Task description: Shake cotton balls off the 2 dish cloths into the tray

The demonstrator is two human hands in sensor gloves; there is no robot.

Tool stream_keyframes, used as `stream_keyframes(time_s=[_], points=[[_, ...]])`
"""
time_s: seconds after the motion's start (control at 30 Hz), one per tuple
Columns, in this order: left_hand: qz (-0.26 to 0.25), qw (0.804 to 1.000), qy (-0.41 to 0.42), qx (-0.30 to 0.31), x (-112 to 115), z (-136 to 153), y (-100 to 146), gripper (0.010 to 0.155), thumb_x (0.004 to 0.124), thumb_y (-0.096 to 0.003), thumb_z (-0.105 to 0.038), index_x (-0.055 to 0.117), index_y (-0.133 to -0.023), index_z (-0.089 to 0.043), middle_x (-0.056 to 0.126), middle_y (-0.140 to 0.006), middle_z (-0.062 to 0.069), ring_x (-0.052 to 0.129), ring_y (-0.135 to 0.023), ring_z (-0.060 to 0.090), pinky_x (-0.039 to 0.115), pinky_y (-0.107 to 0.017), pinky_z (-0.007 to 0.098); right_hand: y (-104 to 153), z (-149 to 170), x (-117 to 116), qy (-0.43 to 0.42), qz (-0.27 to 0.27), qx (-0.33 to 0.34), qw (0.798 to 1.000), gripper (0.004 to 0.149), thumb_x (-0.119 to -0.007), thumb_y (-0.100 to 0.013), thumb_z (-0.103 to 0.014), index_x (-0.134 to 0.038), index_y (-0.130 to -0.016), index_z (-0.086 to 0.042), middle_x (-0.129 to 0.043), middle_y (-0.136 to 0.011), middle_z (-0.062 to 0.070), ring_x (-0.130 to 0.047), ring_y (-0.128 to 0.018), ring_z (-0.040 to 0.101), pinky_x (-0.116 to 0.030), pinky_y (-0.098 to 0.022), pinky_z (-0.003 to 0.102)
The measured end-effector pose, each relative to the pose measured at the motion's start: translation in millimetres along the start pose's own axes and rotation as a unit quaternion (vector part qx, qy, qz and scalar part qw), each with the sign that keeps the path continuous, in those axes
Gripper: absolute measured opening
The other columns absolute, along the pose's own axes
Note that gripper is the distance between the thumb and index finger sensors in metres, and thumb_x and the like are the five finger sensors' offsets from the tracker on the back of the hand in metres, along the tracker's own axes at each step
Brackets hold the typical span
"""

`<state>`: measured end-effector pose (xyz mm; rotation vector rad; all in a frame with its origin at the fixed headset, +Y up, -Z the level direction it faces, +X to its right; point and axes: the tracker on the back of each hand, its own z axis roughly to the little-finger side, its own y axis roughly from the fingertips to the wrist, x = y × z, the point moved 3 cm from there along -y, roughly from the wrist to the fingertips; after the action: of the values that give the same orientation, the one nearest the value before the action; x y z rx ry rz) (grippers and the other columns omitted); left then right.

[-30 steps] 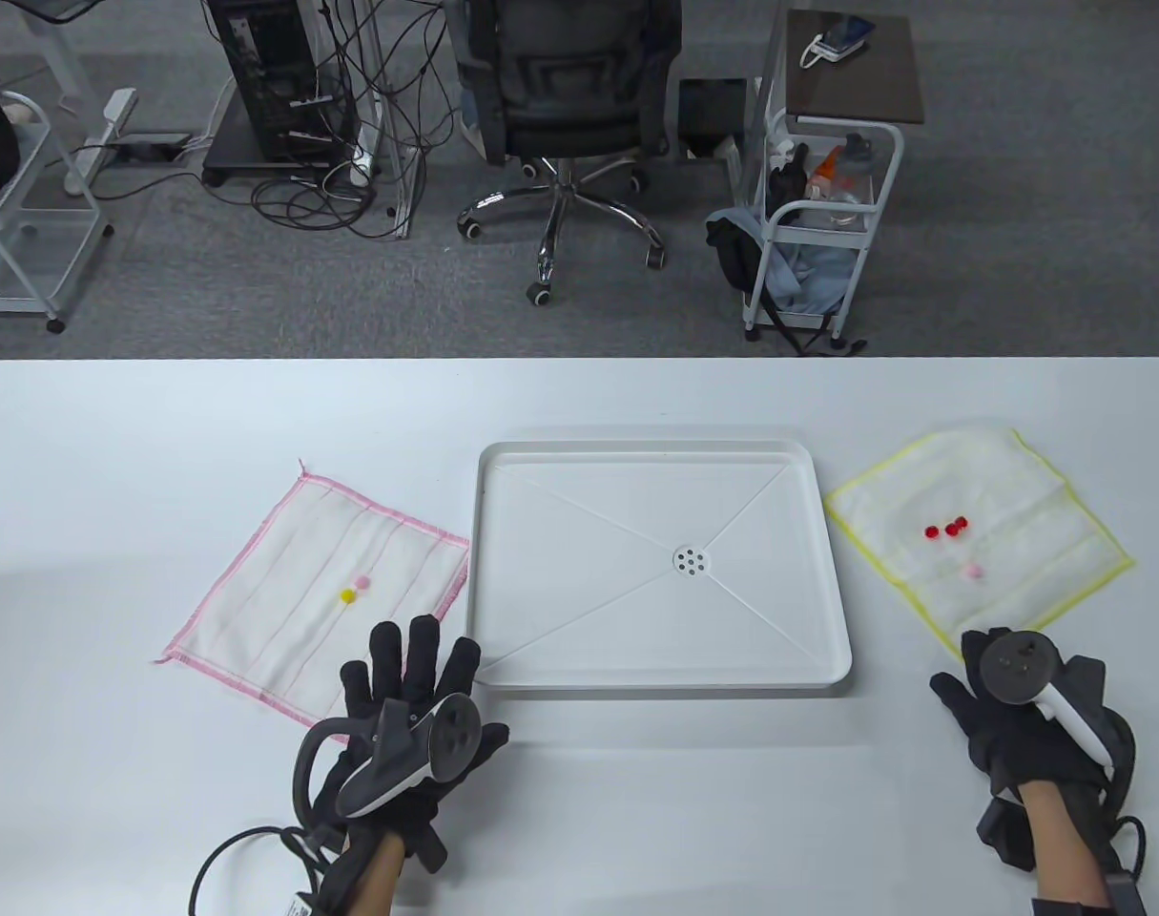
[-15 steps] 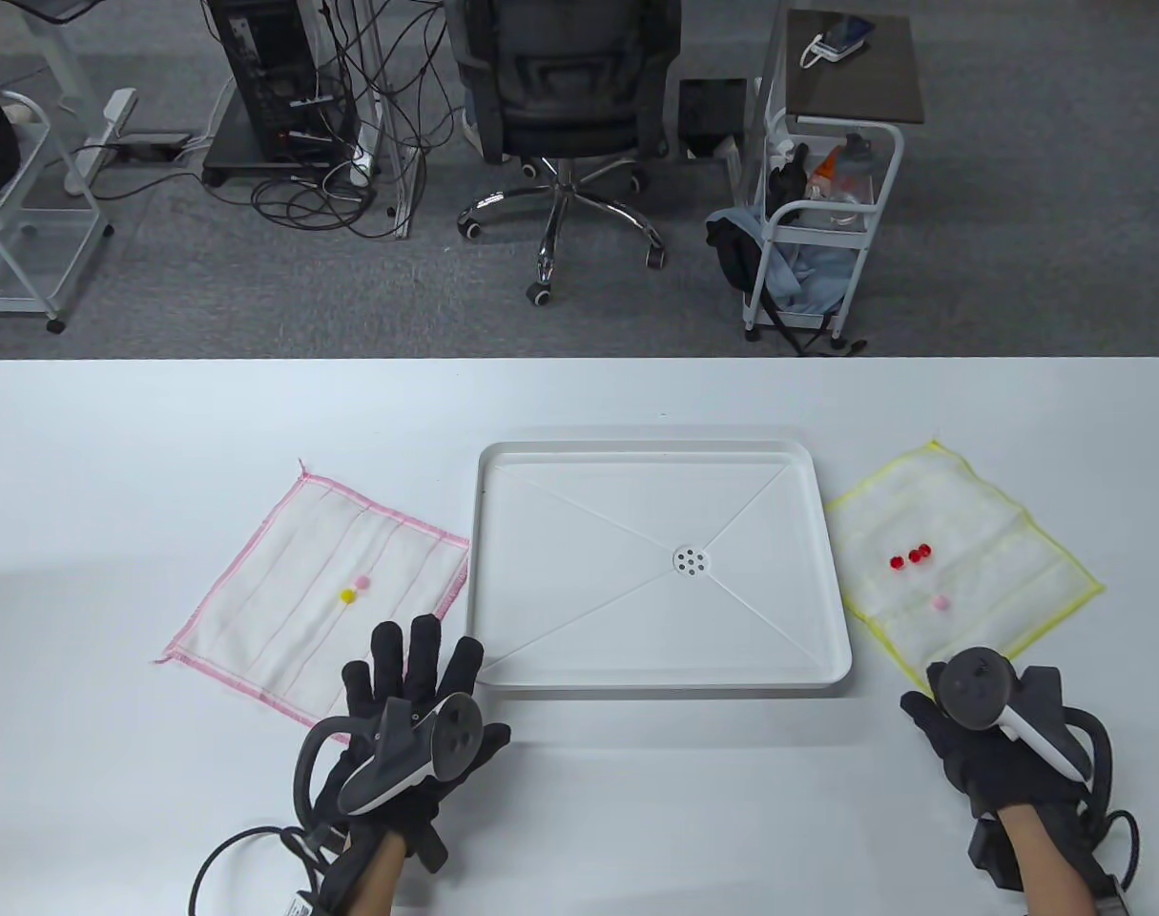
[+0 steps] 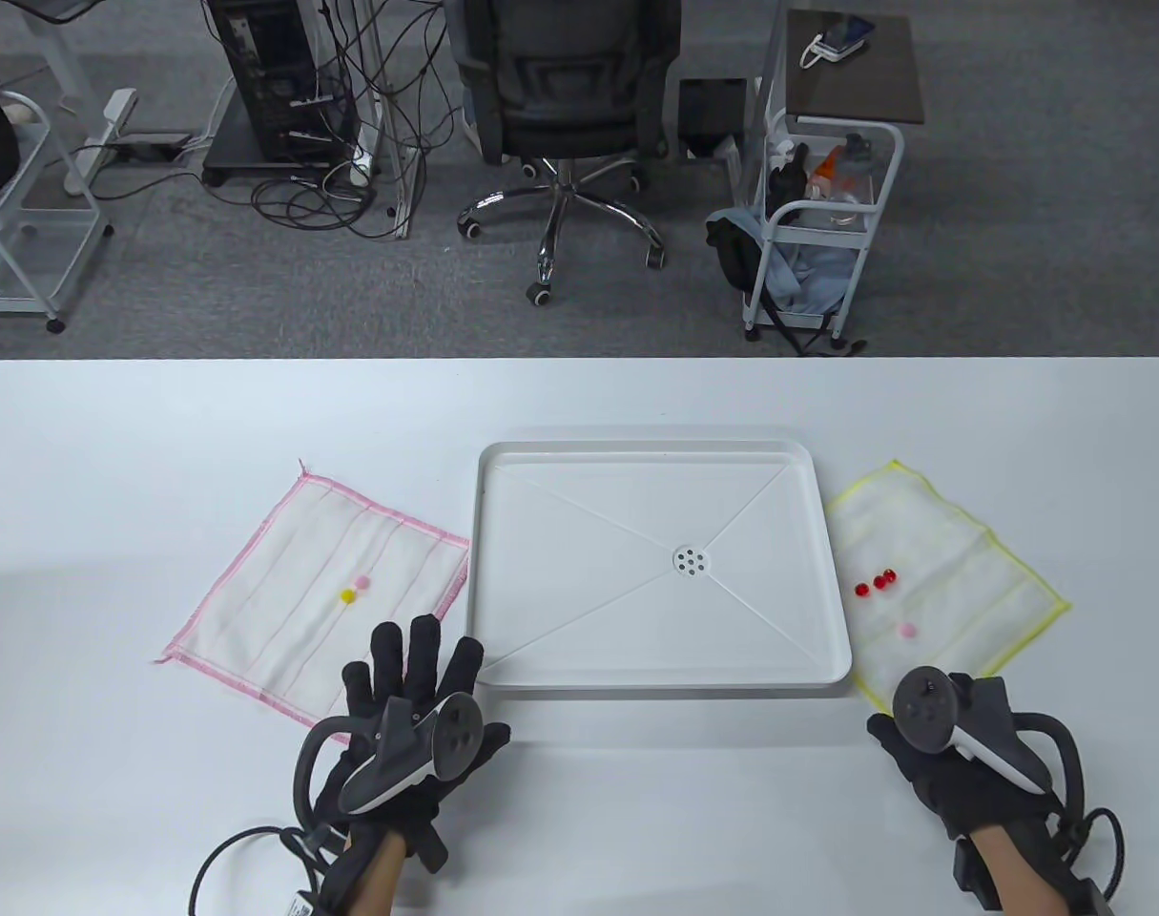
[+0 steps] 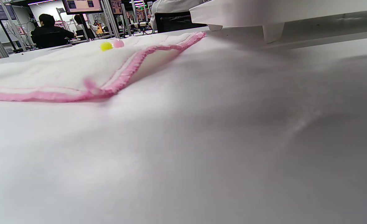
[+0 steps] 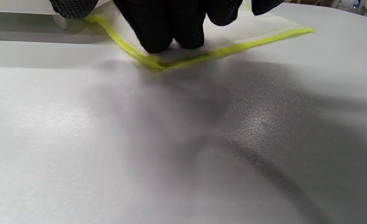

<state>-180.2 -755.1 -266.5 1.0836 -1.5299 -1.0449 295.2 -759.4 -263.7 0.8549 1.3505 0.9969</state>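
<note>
The yellow-edged dish cloth [image 3: 941, 572] lay flat on the surface [image 3: 159, 448] just right of the white tray [image 3: 503, 682], carrying three red cotton balls [image 3: 875, 583] and a pale pink one [image 3: 908, 630]. The right hand [image 3: 961, 754] pressed two or three fingertips [image 5: 158, 37] onto its near corner; whether the thumb pinched underneath could not be told. The pink-edged dish cloth [image 3: 283, 592] sat left of the tray with a yellow ball [image 3: 347, 596] touching a pink ball [image 3: 362, 581], and the left hand [image 3: 407, 725] rested released, fingers straight, over that cloth's near corner.

Both cloths looked thin, limp and light, and the balls would likely roll at the slightest tilt. Taking two adjacent corners and keeping the middle sagging seemed the safest hold.

Compared with a second earlier, the yellow cloth had slid nearer the person and toward the tray, dragged by the right hand, its balls riding along. The left hand and pink cloth had not moved.
</note>
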Motion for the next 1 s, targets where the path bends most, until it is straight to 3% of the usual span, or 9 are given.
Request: stream_keyframes(time_s=[0.4,0.8,1.0], points=[[0.002,1.0,-0.001,0.0,1,0,-1,0.083,0.039,-0.0482,-0.079,0.0,-0.11,-0.041,-0.011,-0.116,0.009,-0.004,-0.102,0.045,0.027,-0.078,0.067,14,-25,3,0.043,0.018,0.031,0.998,0.061,-0.059,-0.059,-0.053,-0.082,-0.095,-0.009,-0.075,-0.105,0.017,-0.062,-0.099,0.043,-0.053,-0.072,0.059],[0.011,1.0,-0.001,-0.001,2,0,-2,0.083,0.039,-0.0483,-0.079,-0.001,-0.11,-0.041,-0.013,-0.115,0.008,-0.006,-0.102,0.045,0.026,-0.078,0.067,26,-47,1,0.074,0.024,0.076,0.994,0.061,-0.06,-0.058,-0.053,-0.084,-0.094,-0.009,-0.079,-0.103,0.017,-0.065,-0.097,0.042,-0.055,-0.071,0.059],[0.009,1.0,0.002,-0.002,2,1,-2,0.083,0.039,-0.0483,-0.079,0.0,-0.11,-0.041,-0.012,-0.115,0.008,-0.005,-0.102,0.045,0.026,-0.078,0.067,34,-58,-2,0.054,0.012,0.131,0.99,0.064,-0.061,-0.057,-0.055,-0.082,-0.096,-0.01,-0.077,-0.105,0.017,-0.064,-0.099,0.042,-0.054,-0.071,0.061]])
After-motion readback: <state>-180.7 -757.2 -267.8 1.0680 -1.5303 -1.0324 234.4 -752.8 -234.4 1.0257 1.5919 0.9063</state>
